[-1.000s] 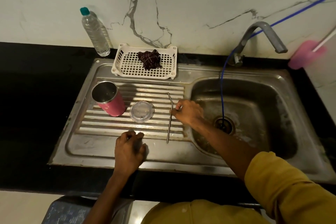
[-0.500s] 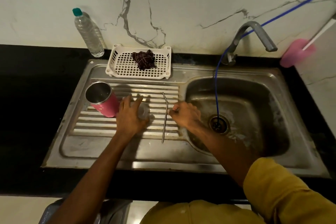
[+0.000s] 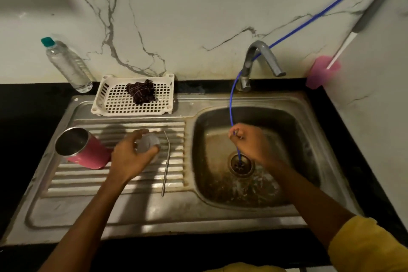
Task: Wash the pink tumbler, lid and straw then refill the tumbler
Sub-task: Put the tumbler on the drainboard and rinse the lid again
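Lid (image 3: 147,142) clasped in the curled grip of the left hand (image 3: 130,158), right hand (image 3: 251,143) pinching the blue tube (image 3: 230,104) over the sink (image 3: 298,139).

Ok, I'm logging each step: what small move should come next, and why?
Probably carry the clear round lid right, over the steel sink basin: the left hand grips it, and the right hand pinches the thin blue hose there.

Both your arms reach forward, hands apart and both gripping.
Your left hand (image 3: 132,158) curls fingers and thumb round the lid (image 3: 147,142), forearm bare. Your right hand (image 3: 251,143), knuckles up, pinches the blue tube (image 3: 231,104); a yellow sleeve (image 3: 364,247) covers that arm above the elbow.
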`<state>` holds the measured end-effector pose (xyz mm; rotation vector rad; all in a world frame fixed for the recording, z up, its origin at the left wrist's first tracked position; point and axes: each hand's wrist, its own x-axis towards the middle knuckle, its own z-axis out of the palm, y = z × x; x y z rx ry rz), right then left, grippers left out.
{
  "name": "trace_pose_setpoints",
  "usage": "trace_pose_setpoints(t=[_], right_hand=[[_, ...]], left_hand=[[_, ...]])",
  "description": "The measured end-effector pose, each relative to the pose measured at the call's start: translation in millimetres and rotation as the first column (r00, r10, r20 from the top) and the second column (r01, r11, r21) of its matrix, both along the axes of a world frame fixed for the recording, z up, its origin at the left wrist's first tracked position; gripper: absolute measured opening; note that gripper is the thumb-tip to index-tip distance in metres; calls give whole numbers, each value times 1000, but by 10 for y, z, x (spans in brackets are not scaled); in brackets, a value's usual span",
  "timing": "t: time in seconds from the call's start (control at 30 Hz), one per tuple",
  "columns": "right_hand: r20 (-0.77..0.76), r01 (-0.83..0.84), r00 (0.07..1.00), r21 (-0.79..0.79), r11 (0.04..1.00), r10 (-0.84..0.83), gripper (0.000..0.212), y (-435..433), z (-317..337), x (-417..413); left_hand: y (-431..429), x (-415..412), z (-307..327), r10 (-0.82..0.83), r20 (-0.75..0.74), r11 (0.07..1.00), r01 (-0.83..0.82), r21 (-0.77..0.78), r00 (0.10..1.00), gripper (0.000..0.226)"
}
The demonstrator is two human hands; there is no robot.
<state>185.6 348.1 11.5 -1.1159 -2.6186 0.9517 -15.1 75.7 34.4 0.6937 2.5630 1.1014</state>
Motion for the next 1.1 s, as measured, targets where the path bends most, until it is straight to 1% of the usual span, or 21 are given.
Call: trace_pose_setpoints(t=[0.07, 0.1, 0.17, 0.2, 0.23, 0.3, 0.37, 0.4, 0.43, 0.5, 0.57, 0.63, 0.7, 0.77, 0.83, 0.87, 0.9, 0.97, 1.03, 1.1], right_hand=[[-30, -9, 999, 32, 999, 10, 22, 413, 69, 33], [-48, -12, 999, 41, 999, 14, 28, 608, 96, 17], [-52, -19, 998, 47, 999, 21, 36, 1015, 183, -69], [-51, -22, 998, 42, 999, 24, 40, 1214, 219, -135], [-45, -23, 999, 26, 999, 24, 44, 1380, 256, -212], [-6, -24, 1000, -7, 1000, 24, 46, 1659, 298, -373], [32, -64, 997, -68, 996, 66, 47, 1839, 299, -500], [44, -92, 994, -107, 990, 97, 46, 1880, 286, -545], [40, -121, 991, -138, 983, 127, 44, 1876, 298, -576], [22, -152, 987, -168, 974, 158, 45, 1895, 280, -610], [14, -150, 988, -163, 975, 154, 47, 1907, 296, -608], [17, -143, 989, -176, 974, 149, 44, 1910, 308, -605], [-11, -170, 985, -225, 959, 172, 39, 1945, 340, -595], [-33, -236, 971, -242, 941, 235, 31, 1989, 395, -602], [-1, -268, 961, -244, 932, 276, 18, 2045, 440, -596], [38, -285, 953, -236, 929, 302, 18, 2064, 460, -605], [63, -295, 946, -235, 926, 317, 24, 2052, 496, -603], [49, -282, 953, -209, 936, 298, 23, 2030, 512, -623], [18, -251, 964, -254, 934, 264, 21, 2006, 507, -642], [23, -214, 973, -272, 938, 229, 29, 1980, 535, -641]], left_hand=[[361, 209, -1, -5, 241, 985, -36, 169, 970, 38], [542, 352, 7, -24, 369, 974, -61, 218, 929, 31], [956, 652, 20, -51, 597, 969, -106, 225, 801, 24], [1169, 789, 9, -64, 672, 970, -110, 214, 738, 23], [1368, 924, 17, -82, 721, 971, -107, 213, 689, 22], [1742, 1128, 31, -131, 768, 967, -89, 237, 627, 23], [2088, 1270, 62, -155, 791, 966, -78, 247, 592, 24], [2244, 1307, 52, -155, 782, 967, -68, 244, 604, 26], [2378, 1326, 29, -149, 747, 968, -57, 243, 647, 30], [2625, 1328, -27, -150, 620, 972, 0, 235, 770, 46], [2789, 1315, -34, -184, 470, 972, 88, 220, 863, 61], [2910, 1298, 6, -242, 334, 963, 185, 194, 911, 60], [3012, 1266, 28, -294, 231, 951, 259, 170, 927, 63], [3084, 1237, 45, -314, 180, 945, 288, 155, 932, 72], [3143, 1213, 45, -310, 147, 946, 289, 148, 939, 69], [3168, 1202, 41, -306, 125, 946, 287, 149, 944, 66], [3182, 1194, 41, -305, 105, 946, 287, 152, 947, 63], [3207, 1189, 49, -309, 81, 943, 293, 159, 948, 61], [3229, 1188, 43, -327, 55, 935, 315, 162, 943, 60], [3222, 1196, 44, -338, 15, 930, 331, 162, 941, 59]])
